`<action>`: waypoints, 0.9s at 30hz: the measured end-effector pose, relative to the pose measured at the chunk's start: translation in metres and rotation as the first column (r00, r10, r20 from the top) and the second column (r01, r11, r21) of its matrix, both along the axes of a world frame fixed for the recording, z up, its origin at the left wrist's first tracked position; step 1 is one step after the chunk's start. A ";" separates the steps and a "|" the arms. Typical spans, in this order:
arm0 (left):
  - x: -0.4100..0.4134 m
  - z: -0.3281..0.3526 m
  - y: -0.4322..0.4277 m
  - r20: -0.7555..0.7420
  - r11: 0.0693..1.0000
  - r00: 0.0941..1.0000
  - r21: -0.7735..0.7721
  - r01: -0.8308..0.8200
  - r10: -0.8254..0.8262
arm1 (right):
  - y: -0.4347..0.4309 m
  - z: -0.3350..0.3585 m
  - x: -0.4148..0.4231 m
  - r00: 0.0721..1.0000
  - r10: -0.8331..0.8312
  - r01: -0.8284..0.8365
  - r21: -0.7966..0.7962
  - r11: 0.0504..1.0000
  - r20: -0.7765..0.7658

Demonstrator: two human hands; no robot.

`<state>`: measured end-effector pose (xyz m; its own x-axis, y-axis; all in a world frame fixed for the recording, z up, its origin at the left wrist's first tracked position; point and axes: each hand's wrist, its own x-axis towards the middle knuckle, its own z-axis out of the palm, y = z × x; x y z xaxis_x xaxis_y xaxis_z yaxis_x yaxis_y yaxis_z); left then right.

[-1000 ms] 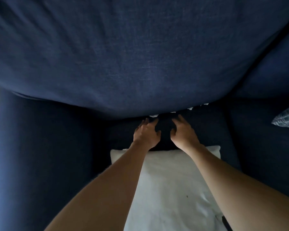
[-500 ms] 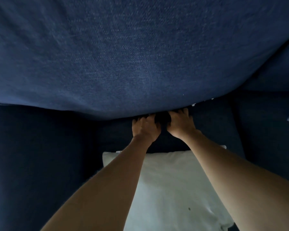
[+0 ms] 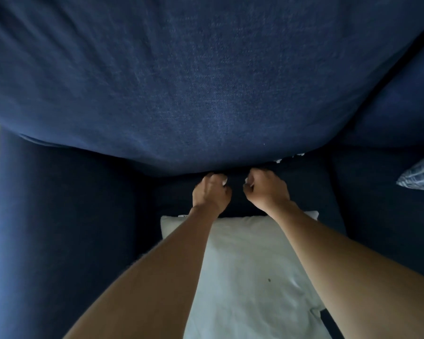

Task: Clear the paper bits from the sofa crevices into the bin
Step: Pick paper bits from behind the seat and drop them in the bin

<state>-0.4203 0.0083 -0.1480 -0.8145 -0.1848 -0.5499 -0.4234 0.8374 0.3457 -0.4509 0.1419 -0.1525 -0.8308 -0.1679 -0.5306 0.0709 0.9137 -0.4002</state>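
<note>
My left hand [image 3: 211, 194] and my right hand [image 3: 267, 189] are curled into fists just in front of the dark crevice [image 3: 235, 172] between the navy back cushion [image 3: 206, 81] and the seat. A small white paper bit [image 3: 224, 181] shows at my left fingertips. Another paper bit [image 3: 246, 182] peeks from my right fist. More white paper bits [image 3: 289, 157] poke out of the crevice further right, under the back cushion's edge. No bin is in view.
A white pillow [image 3: 245, 265] lies on the seat under my forearms. The navy armrest [image 3: 59, 228] stands at the left, with pale floor beyond it. A blue patterned cushion [image 3: 421, 177] sits at the right edge.
Both hands reached into the crevice with fingers spread, then drew back a little and closed into fists with white bits in them.
</note>
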 end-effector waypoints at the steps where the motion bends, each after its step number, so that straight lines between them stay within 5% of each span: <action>1: 0.005 0.009 -0.001 -0.030 1.000 0.999 0.009 -0.021 0.022 | 0.000 0.011 0.003 1.000 -0.007 0.007 -0.007 1.000 -0.006; 8: 0.034 0.086 -0.018 -0.222 0.986 0.961 0.033 -0.162 0.166 | -0.012 0.084 0.021 0.989 0.002 -0.016 -0.091 0.996 -0.150; 15: 0.074 0.148 -0.052 -0.252 0.973 0.940 0.089 -0.214 0.230 | -0.042 0.141 0.051 0.973 0.017 -0.063 -0.194 0.979 -0.231; 27: 0.184 0.183 -0.190 -0.329 0.832 0.765 0.242 -0.499 0.554 | -0.204 0.178 0.127 0.962 0.134 -0.187 -0.220 0.957 -0.237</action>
